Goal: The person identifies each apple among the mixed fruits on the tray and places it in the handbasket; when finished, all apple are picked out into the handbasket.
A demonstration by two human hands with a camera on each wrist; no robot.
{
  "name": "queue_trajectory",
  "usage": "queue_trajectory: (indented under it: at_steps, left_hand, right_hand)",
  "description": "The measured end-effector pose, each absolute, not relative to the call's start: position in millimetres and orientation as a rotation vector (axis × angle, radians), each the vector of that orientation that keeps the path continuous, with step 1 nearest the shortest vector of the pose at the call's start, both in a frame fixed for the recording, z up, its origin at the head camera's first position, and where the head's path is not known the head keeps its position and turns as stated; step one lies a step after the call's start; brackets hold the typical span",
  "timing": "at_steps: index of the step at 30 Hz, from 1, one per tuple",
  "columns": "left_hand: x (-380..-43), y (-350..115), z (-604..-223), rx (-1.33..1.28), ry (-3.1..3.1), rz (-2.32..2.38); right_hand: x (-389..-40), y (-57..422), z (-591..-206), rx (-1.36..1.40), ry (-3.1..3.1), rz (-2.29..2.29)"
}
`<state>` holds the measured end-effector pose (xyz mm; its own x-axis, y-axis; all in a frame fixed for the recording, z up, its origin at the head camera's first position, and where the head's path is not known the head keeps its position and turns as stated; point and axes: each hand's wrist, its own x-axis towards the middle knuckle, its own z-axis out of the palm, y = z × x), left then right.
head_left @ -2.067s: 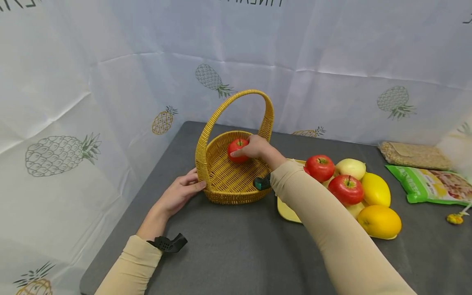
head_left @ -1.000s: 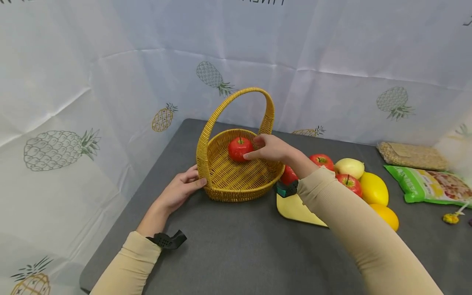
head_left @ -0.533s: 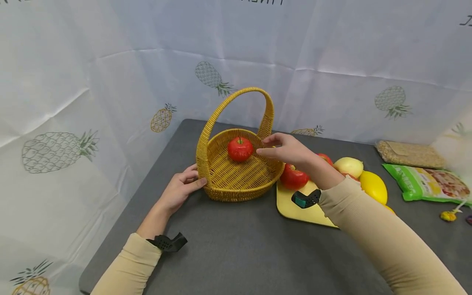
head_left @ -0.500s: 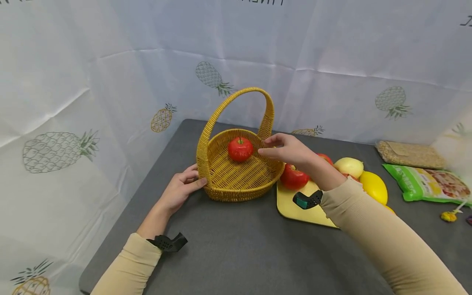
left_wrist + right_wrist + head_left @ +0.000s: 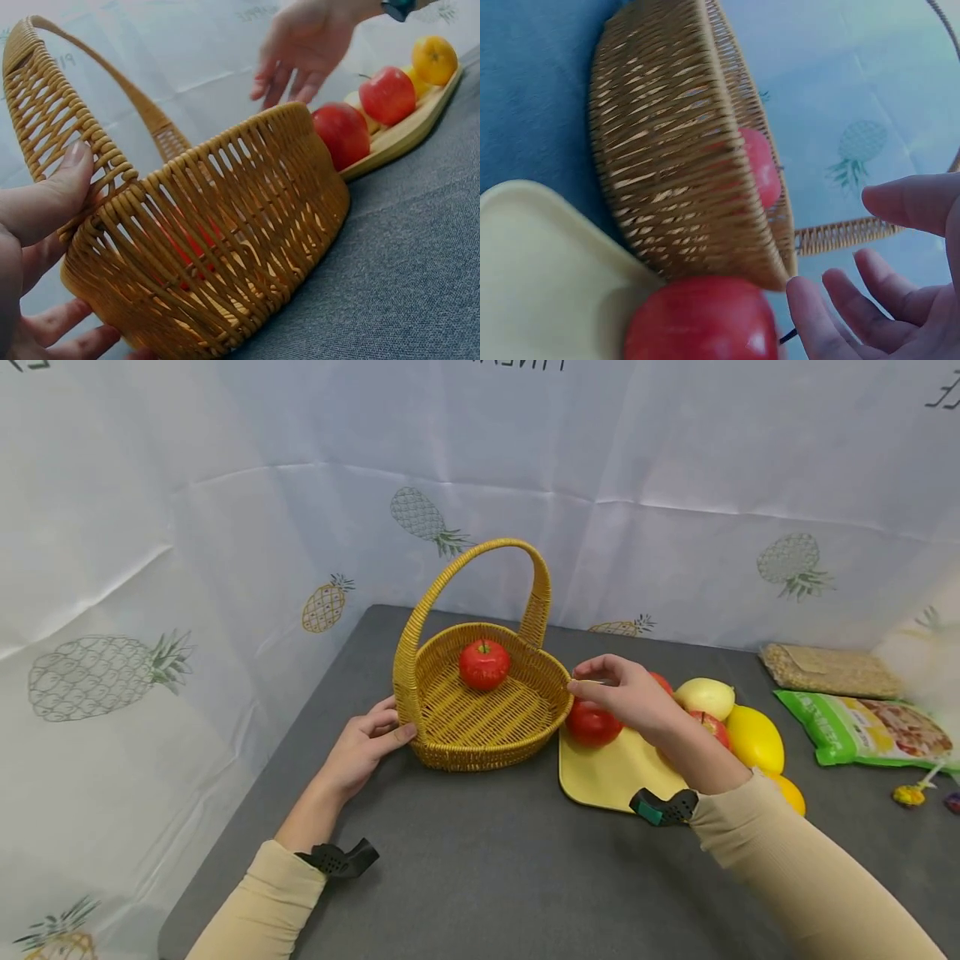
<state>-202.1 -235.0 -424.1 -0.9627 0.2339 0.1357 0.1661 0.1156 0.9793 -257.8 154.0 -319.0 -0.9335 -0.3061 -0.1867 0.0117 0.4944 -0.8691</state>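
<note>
A golden wicker basket (image 5: 480, 714) with a tall arched handle stands on the dark table, one red apple (image 5: 483, 665) inside it. My left hand (image 5: 360, 752) holds its left side; in the left wrist view the thumb (image 5: 71, 187) lies on the foot of the handle and the other fingers reach round below. My right hand (image 5: 633, 697) is over the basket's right end, fingers loosely bent and holding nothing. Just under it, a second red apple (image 5: 592, 724) lies on a pale yellow tray (image 5: 607, 777), close against the basket wall in the right wrist view.
More fruit crowds the tray's right part: a red apple (image 5: 711, 728), a pale yellow fruit (image 5: 707, 697), a lemon (image 5: 755, 739) and an orange (image 5: 790, 795). Beyond are a green packet (image 5: 870, 727) and a bag of grain (image 5: 832, 670). A pineapple-print curtain (image 5: 675, 560) hangs behind.
My right hand let go of the apple inside the basket, then drew back right, out over the rim to above the tray's nearest apple. The left hand stayed on the basket.
</note>
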Motion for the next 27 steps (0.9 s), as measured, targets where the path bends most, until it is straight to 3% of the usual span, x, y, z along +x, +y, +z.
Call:
queue_trajectory:
  at_steps: [19, 27]
  left_hand:
    - [-202, -233, -422, 0.455, 2.265, 1.985]
    - [-203, -238, -422, 0.423, 2.263, 1.962]
  right_hand:
    - [-231, 183, -304, -0.223, 2.678, -1.293]
    - [-234, 191, -325, -0.272, 2.708, -1.003]
